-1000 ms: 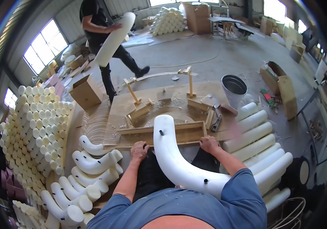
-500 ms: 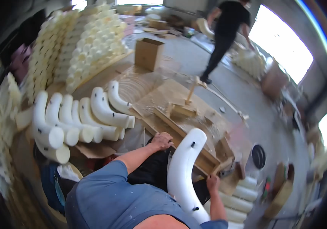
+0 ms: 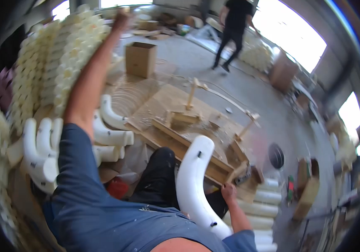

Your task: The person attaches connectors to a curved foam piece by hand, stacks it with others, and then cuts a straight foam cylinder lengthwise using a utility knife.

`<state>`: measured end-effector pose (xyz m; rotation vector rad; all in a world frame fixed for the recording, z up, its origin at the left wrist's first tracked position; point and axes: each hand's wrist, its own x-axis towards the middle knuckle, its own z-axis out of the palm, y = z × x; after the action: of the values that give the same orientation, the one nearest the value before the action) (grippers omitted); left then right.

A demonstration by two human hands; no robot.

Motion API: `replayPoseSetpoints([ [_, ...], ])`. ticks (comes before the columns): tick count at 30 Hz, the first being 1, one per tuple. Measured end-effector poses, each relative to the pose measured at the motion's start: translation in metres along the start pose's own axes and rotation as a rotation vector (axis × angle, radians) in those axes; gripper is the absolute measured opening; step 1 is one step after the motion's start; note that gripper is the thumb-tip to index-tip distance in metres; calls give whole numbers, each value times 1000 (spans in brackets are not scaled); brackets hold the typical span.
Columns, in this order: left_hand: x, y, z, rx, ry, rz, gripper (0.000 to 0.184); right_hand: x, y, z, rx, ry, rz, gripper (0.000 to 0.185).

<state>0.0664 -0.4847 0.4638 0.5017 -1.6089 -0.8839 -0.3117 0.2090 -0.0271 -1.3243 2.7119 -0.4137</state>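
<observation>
A bent white piece point(image 3: 191, 185) lay across my thighs, just left of my right fingers, its upper end slanting away from me and its lower end passing behind my right sleeve. Holding it well with one arm out wide seemed a matter of balance — letting the lap bear the weight, the right forearm blocking any roll, and both black pegs, one near the upper end point(image 3: 199, 154) and one lower down point(image 3: 213, 224), kept off the wood so that they would not snag.

My right hand point(image 3: 229, 192) sat low, elbow bent, at the near right corner of a wooden trough point(image 3: 218, 169). Its fingers were curled in; whether they gripped the edge, I could not tell. Straight white tubes point(image 3: 247, 206) lay in a row just to their right.

My left arm was stretched forward and up, almost straight. The left hand point(image 3: 123, 17) was raised at its far end, well apart from the bent piece — too blurred to tell how open the fingers were or whether they held anything. Below that forearm lay more bent pieces point(image 3: 112, 136). Right of those fingers stood a cardboard box point(image 3: 140, 61); farther right, a co-worker in dark clothes point(image 3: 232, 29) was on foot.
</observation>
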Motion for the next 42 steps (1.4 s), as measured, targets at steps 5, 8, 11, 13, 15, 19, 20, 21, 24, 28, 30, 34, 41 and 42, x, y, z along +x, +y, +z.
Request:
replayPoseSetpoints([
  [5,18,88,-33,209,375,266,38,-8,-3,-7,26,22,71,26],
  [8,-104,47,38,617,321,128,31,-7,-5,-5,24,4,85,25],
  [11,-221,-99,81,318,-443,58,32,-8,-12,-12,24,-1,108,26],
  [13,-318,-216,116,275,-604,111,69,-8,-10,-14,9,0,104,26],
  [15,-395,-171,163,592,-816,-245,86,-7,-10,-12,36,-14,86,27],
  [19,-504,-185,213,486,-777,-431,78,-10,-14,-20,49,-21,117,26],
  [20,-513,-143,223,786,-828,-530,67,-11,-14,-21,44,-24,146,26],
  [21,-520,-131,230,778,-855,-525,67,-11,-14,-21,39,-25,139,27],
  [24,-530,-115,240,1059,-992,-241,43,-10,-12,-20,12,-14,97,28],
  [28,-535,-135,225,1007,-896,-218,35,-9,-16,-16,39,-18,84,27],
  [30,-531,-140,228,928,-849,-219,33,-9,-13,-18,42,-13,99,27],
  [34,-531,-138,229,929,-811,-232,32,-8,-13,-17,34,-21,75,27],
  [41,-534,-139,226,931,-824,-185,32,-10,-18,-23,17,-43,110,27],
  [42,-533,-140,227,932,-822,-182,32,-9,-17,-23,28,-34,102,27],
])
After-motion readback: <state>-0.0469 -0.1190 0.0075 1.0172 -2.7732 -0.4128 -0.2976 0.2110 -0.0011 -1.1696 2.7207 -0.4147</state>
